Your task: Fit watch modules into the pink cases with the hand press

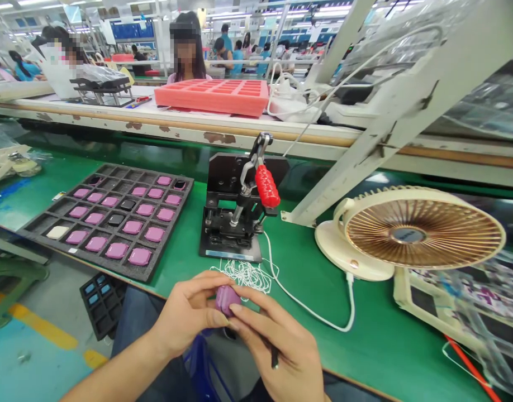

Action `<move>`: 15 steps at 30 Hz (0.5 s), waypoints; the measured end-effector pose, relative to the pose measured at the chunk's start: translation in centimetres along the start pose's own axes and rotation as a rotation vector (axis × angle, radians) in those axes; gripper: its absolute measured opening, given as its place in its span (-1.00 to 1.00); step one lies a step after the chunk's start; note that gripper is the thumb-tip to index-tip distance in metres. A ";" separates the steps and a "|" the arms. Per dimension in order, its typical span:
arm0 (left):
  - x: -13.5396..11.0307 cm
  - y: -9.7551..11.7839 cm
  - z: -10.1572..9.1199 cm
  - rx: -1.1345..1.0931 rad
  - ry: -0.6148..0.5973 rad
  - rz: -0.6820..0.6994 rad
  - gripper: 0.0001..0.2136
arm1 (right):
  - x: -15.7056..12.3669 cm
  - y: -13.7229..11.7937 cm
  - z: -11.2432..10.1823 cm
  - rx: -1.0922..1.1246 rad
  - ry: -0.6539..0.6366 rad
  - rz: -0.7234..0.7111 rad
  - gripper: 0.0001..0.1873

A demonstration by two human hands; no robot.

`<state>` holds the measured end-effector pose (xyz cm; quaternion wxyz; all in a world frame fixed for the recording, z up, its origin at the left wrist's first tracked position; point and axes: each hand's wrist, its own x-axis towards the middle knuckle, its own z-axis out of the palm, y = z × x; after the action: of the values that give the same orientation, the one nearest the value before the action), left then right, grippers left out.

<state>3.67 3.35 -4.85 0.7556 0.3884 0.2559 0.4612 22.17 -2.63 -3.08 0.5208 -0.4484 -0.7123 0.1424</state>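
My left hand (pixel 189 315) and right hand (pixel 277 346) meet at the near edge of the green worktop (pixel 185 257), pinching the small purple plastic piece (pixel 226 298) between them. Just beyond them lies a tangle of white thread (pixel 246 274), with the black metal toggle press (pixel 235 223) behind it. The black foam compartment tray (pixel 114 173) sits beyond and left of my left hand. The cream round desk fan (pixel 407 234) lies beyond and right of my right hand.
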 end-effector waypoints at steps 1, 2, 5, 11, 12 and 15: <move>0.0 0.0 0.0 0.002 0.002 0.003 -0.50 | -0.2 0.1 0.0 -0.003 -0.004 -0.006 -0.68; 0.0 0.0 0.0 0.006 0.001 0.006 -0.50 | -0.3 0.2 0.0 -0.005 -0.007 -0.013 -0.65; 0.1 -0.2 -0.1 0.014 0.004 0.017 -0.49 | -0.9 0.6 0.2 -0.035 0.002 -0.037 -0.58; 0.4 -0.4 0.0 0.010 0.014 0.030 -0.50 | -1.3 0.9 0.7 -0.194 -0.004 -0.137 -0.58; 0.4 -0.4 0.2 0.015 0.011 0.036 -0.51 | -1.4 1.1 0.8 -0.224 0.004 -0.158 -0.58; 0.1 -1.0 0.7 0.068 0.028 0.082 -0.54 | -1.8 2.0 1.1 -0.332 0.037 -0.221 -0.60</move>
<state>4.71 2.88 -5.25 0.7187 0.4176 0.2661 0.4881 22.31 -2.65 -6.02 0.4652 -0.4499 -0.7611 -0.0432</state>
